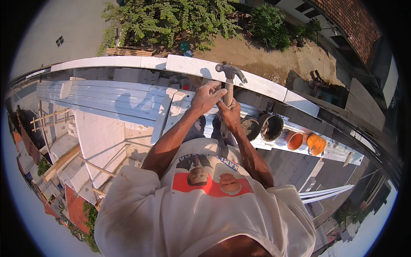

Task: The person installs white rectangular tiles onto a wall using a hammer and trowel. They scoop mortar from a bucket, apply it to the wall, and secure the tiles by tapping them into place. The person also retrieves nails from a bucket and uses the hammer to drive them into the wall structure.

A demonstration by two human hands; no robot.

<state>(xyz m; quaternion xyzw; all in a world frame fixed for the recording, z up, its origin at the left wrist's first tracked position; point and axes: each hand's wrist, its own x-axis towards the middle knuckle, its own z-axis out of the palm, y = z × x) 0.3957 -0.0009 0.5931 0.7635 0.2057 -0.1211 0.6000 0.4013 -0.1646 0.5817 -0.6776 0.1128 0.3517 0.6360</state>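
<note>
Just below a row of white blocks (188, 64), my right hand (231, 111) is closed round the wooden handle of a claw hammer (229, 73), whose metal head is raised over the block edge. My left hand (206, 96) is beside it, fingers curled and touching the handle's left side; whatever is between those fingers is hidden. Under my hands lie long silvery metal sections (107, 100) and pale slabs (165, 115). To the right of my right hand stand two dark buckets (271, 127) with grey material. A dark object below the hammer is too unclear to name.
I am high up. Past the block edge is a drop to a dirt yard (278, 60) with trees (167, 21). Orange containers (294, 140) sit on the metal sections at right. Lower left are white block walls (96, 145) and timber framing (60, 167).
</note>
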